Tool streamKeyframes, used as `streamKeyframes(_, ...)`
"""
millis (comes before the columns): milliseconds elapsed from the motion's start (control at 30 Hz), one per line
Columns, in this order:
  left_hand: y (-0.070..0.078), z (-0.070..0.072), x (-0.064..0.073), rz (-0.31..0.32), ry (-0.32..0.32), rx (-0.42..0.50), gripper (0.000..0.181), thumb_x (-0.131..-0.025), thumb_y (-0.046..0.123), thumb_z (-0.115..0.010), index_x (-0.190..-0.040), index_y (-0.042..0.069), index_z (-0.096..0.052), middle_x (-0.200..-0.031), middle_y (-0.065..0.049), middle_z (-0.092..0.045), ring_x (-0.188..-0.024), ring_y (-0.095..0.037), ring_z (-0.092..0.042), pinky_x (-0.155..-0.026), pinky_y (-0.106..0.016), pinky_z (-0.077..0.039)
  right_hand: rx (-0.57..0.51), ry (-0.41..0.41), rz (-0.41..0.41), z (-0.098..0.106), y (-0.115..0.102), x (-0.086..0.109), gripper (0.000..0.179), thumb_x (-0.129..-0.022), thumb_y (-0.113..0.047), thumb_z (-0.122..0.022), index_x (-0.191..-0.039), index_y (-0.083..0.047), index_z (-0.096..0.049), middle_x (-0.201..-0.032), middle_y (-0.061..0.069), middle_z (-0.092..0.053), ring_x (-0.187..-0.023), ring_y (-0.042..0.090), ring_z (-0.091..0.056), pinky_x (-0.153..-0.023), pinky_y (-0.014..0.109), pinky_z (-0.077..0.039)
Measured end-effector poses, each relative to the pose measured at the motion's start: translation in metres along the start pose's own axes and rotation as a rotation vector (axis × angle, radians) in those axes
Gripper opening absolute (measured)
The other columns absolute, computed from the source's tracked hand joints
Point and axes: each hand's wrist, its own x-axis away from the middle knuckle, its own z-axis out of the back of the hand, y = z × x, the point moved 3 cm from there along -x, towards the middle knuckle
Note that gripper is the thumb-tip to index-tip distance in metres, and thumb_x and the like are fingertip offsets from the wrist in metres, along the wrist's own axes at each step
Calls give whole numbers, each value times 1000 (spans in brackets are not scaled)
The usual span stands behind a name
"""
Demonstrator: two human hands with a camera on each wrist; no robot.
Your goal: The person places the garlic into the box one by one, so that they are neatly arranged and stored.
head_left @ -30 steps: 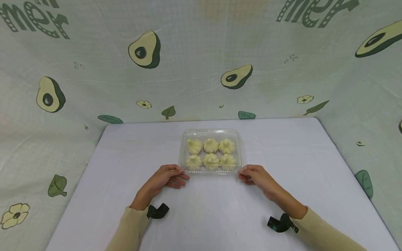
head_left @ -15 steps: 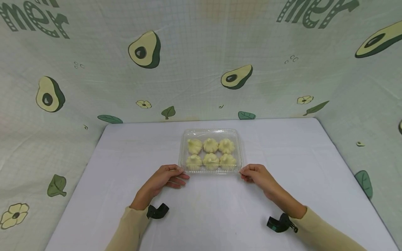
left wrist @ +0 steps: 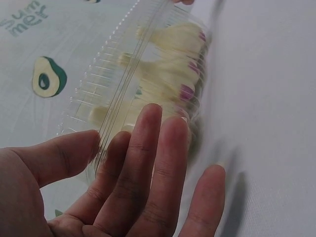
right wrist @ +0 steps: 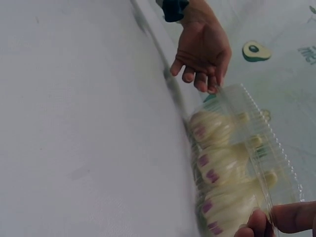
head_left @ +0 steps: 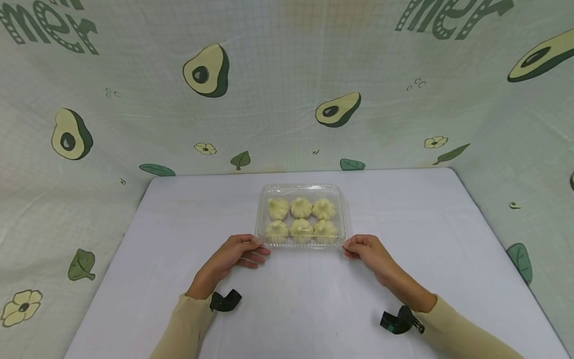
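Observation:
A clear plastic clamshell box (head_left: 301, 189) lies on the white-covered table, its lid down. Inside are garlic bulbs (head_left: 301, 230) in two rows, pale yellow, with purple patches low on their sides in the wrist views. My left hand (head_left: 239, 253) is at the near left corner; thumb and index finger pinch the rim (left wrist: 129, 81) there, the other fingers extended in front of the box. At the near right corner my right hand (head_left: 365, 252) pinches the rim between thumb and curled fingers; in the right wrist view only its fingertips (right wrist: 291, 217) show.
The white tabletop (head_left: 296, 304) spreads around the box. Behind it and at both sides hangs a pale cloth (head_left: 278, 99) printed with avocados and leaves. A black wrist camera (head_left: 225, 301) sits at the left cuff, another black camera (head_left: 399, 321) at the right cuff.
My right hand has shifted very slightly to the right along the box's corner, its fingers drawn in a little. My left hand and the box have stayed in place.

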Motion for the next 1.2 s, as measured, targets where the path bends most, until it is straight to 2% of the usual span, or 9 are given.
streamKeyframes(300,0,-1,0,5,0,-10,34,-110,22,-59,-126,-7,-67,-116,-11,-79,-94,-18,-77,-87,-41,-64,21,-23,29,5,2,-2,23,-106,-9,-58,-98,6,-72,-81,-1,-68,-81,13,-63,-77,25,-56)
streamKeyframes(633,0,-1,0,18,-19,-26,28,-109,25,-61,-120,0,-71,-122,-13,-77,-100,-23,-77,-89,-43,-63,47,-37,6,4,2,-1,23,-107,-12,-59,-103,7,-70,-87,4,-68,-87,17,-64,-80,26,-57)
streamKeyframes(1200,0,2,3,11,-37,-44,38,-109,27,-60,-129,-5,-66,-124,-14,-76,-100,-23,-77,-87,-41,-64,74,-86,15,6,2,2,25,-108,-15,-57,-108,7,-69,-89,2,-67,-88,17,-64,-80,29,-58)
